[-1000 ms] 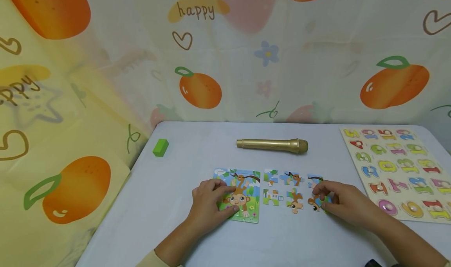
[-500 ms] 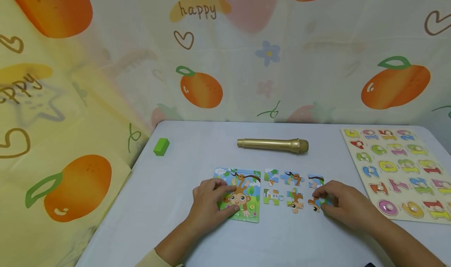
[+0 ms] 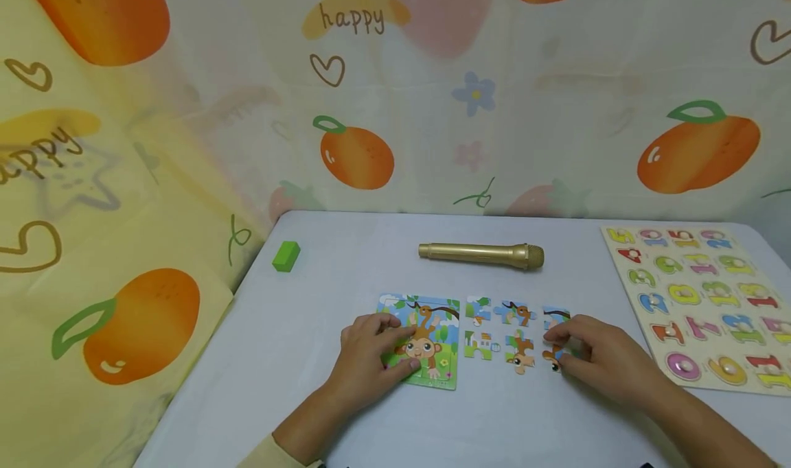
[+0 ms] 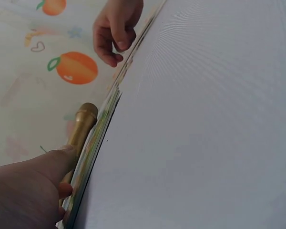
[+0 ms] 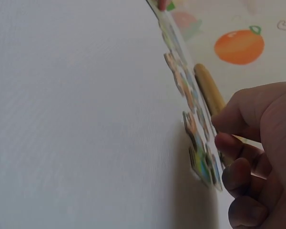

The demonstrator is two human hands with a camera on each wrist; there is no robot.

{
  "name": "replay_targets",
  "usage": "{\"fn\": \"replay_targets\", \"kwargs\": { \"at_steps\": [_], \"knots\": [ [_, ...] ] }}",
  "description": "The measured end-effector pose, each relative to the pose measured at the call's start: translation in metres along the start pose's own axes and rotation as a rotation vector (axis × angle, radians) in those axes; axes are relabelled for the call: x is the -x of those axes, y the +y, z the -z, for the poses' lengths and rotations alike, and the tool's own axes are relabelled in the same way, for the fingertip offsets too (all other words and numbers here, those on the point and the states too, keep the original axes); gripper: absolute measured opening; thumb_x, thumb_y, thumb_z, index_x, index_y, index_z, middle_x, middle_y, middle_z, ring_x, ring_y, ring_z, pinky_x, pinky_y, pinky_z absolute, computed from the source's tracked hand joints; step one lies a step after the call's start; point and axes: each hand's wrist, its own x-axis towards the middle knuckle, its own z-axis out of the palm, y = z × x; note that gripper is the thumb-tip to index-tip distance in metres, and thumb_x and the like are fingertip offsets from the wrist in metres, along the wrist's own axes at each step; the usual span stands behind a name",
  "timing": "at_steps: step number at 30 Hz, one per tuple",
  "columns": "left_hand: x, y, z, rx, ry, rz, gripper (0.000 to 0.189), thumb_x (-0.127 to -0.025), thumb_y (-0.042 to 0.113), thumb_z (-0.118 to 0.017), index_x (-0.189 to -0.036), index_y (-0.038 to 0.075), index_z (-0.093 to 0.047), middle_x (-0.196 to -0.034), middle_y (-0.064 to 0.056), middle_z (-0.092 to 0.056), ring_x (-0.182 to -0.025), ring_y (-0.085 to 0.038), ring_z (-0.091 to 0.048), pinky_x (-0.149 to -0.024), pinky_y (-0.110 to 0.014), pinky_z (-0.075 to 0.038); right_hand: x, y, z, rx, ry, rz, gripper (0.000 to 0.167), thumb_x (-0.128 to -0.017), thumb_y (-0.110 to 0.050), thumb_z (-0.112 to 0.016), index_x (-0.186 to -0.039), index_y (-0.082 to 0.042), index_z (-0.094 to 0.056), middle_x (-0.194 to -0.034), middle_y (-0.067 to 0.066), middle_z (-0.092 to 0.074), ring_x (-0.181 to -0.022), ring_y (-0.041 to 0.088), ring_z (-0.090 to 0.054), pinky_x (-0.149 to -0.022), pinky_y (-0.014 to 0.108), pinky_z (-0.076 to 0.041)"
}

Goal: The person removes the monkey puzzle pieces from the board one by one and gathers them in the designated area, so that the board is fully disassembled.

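In the head view my left hand [image 3: 371,355] rests on the left side of a square monkey picture puzzle board [image 3: 441,368], thumb and fingertips over the picture. Several loose jigsaw pieces [image 3: 519,351] lie in two rows right of the board. Over the rightmost pieces, my right hand [image 3: 608,358] hovers with thumb and forefinger apart, partly covering the lower one [image 3: 552,355]. The right wrist view shows the right hand [image 5: 262,148] loosely curled beside the pieces [image 5: 200,164], nothing between its fingers. In the left wrist view the board [image 4: 97,148] appears edge-on beside the left thumb.
A gold microphone [image 3: 482,254] lies behind the puzzle. At the table's right is a board of colourful number pieces [image 3: 698,310], near the right forearm. A green block [image 3: 286,256] stands at the back left. A fruit-print cloth [image 3: 420,145] hangs behind the white table [image 3: 247,385].
My right hand has shifted slightly left over the rightmost pieces, covering more of the lower one. The left hand stays on the board. The head view has moved slightly.
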Motion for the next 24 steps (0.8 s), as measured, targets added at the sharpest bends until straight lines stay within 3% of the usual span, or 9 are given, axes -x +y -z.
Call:
{"fn": "replay_targets", "kwargs": {
  "at_steps": [7,10,13,17,24],
  "knots": [
    [0.0,-0.009,0.006,0.064,-0.011,0.047,0.041,-0.093,0.039,-0.082,-0.131,0.022,-0.077,-0.135,0.006,-0.062,-0.131,-0.019,-0.053,-0.11,-0.05,-0.043,-0.014,-0.017,-0.01,-0.082,-0.036,0.011,0.034,-0.082,-0.003,-0.084,-0.105,-0.027,-0.076,-0.1,-0.016,-0.069,-0.066,-0.002,-0.049,-0.061,0.024,-0.045],
    [0.002,-0.017,0.013,0.049,-0.032,0.019,0.047,-0.092,0.042,-0.084,-0.134,0.023,-0.076,-0.14,0.005,-0.06,-0.133,-0.018,-0.052,-0.109,-0.047,-0.046,-0.024,-0.025,-0.016,-0.1,-0.055,0.034,0.032,-0.083,-0.003,-0.083,-0.103,-0.027,-0.076,-0.099,-0.016,-0.069,-0.066,-0.001,-0.05,-0.062,0.024,-0.045],
    [0.003,-0.026,0.02,-0.009,-0.072,-0.014,0.056,-0.088,0.049,-0.086,-0.138,0.026,-0.074,-0.142,0.006,-0.057,-0.132,-0.015,-0.05,-0.109,-0.044,-0.047,-0.034,-0.034,-0.022,-0.097,-0.102,0.04,0.028,-0.086,-0.007,-0.081,-0.106,-0.026,-0.077,-0.1,-0.017,-0.068,-0.075,0.001,-0.057,-0.066,0.024,-0.047],
    [0.005,-0.035,0.032,-0.036,-0.141,0.002,0.067,-0.082,0.056,-0.089,-0.141,0.031,-0.071,-0.14,0.011,-0.054,-0.128,-0.01,-0.047,-0.107,-0.042,-0.046,-0.046,-0.048,-0.031,-0.099,-0.151,0.064,0.026,-0.088,-0.009,-0.079,-0.11,-0.024,-0.078,-0.101,-0.016,-0.068,-0.082,0.002,-0.059,-0.071,0.025,-0.049],
    [0.007,-0.048,0.045,-0.035,-0.215,0.02,0.075,-0.078,0.061,-0.09,-0.144,0.034,-0.068,-0.128,0.015,-0.052,-0.119,-0.008,-0.048,-0.102,-0.04,-0.047,-0.067,-0.073,-0.049,-0.152,-0.201,0.122,0.025,-0.09,-0.007,-0.076,-0.112,-0.018,-0.077,-0.1,-0.009,-0.069,-0.072,0.001,-0.051,-0.067,0.026,-0.047]
  ]
}}
